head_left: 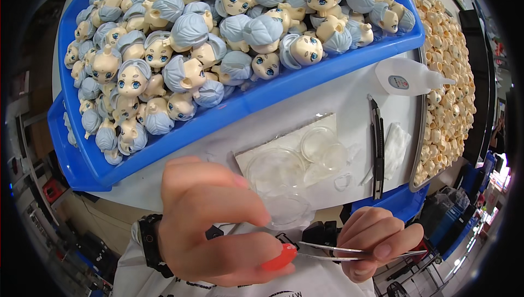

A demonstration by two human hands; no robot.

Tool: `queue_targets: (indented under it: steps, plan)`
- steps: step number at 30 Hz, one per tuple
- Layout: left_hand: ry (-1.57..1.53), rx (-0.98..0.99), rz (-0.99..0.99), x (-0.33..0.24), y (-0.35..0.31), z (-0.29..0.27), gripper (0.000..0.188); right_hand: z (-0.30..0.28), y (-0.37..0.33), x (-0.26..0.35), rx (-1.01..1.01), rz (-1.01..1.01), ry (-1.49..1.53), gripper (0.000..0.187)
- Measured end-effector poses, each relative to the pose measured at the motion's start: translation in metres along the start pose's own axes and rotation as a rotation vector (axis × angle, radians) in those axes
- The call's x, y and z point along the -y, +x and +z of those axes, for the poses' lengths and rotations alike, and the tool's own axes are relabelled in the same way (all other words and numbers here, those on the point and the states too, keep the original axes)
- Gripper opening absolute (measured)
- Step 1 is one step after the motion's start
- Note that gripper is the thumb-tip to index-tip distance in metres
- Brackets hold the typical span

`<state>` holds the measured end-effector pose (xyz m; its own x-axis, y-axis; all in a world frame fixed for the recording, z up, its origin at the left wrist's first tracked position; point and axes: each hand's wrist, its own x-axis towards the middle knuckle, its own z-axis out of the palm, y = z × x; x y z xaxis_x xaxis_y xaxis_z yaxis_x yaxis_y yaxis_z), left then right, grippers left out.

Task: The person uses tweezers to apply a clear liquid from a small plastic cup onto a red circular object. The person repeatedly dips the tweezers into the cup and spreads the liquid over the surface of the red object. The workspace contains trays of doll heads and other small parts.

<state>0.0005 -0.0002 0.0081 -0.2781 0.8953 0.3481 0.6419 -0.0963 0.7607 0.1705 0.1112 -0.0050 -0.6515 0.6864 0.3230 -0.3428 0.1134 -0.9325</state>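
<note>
My left hand [213,226] is above the near edge of the table, a dark watch on its wrist. Its thumb and index finger pinch a small glossy red-orange piece [281,257], mostly covered, so its exact kind is unclear. Across from it, my right hand [376,239] grips metal tweezers [333,254] around the middle. The tweezers' two tips are apart and point left, close beside the red-orange piece. Just beyond my hands lie clear round plastic dishes [275,168] on a white board [254,149].
A blue tray [262,97] heaped with blue-haired doll heads [134,78] fills the far side. To the right, a metal tray [421,149] holds many small beige parts [447,78]. Between them are a white squeeze bottle [404,76], a black utility knife [377,149] and a white cloth [397,147].
</note>
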Motion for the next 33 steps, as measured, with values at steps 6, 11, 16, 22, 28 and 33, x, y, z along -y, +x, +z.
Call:
queue_targets:
  steps: [6,11,16,22,28,33]
  plan:
    - [0.001,-0.001,-0.024,-0.001,0.000,0.001,0.037,0.007,0.001,0.000,-0.073,0.024,0.011,0.033]
    - [-0.002,-0.016,-0.030,-0.001,-0.001,0.002,0.036,0.008,0.000,-0.002,-0.107,-0.009,-0.012,0.032]
    - [-0.012,-0.013,0.028,0.007,-0.001,0.004,0.038,0.009,0.001,-0.005,-0.117,-0.050,0.003,0.030]
    - [0.059,0.031,-0.047,0.002,-0.001,-0.005,0.045,0.010,0.000,-0.005,-0.100,-0.076,-0.013,0.030]
    - [0.200,-0.022,-0.039,-0.001,0.000,0.001,0.053,0.013,0.003,-0.011,-0.136,-0.175,0.040,0.029]
    - [0.275,-0.124,-0.022,-0.004,-0.005,0.002,0.056,0.023,0.005,-0.008,-0.142,-0.266,0.002,0.029]
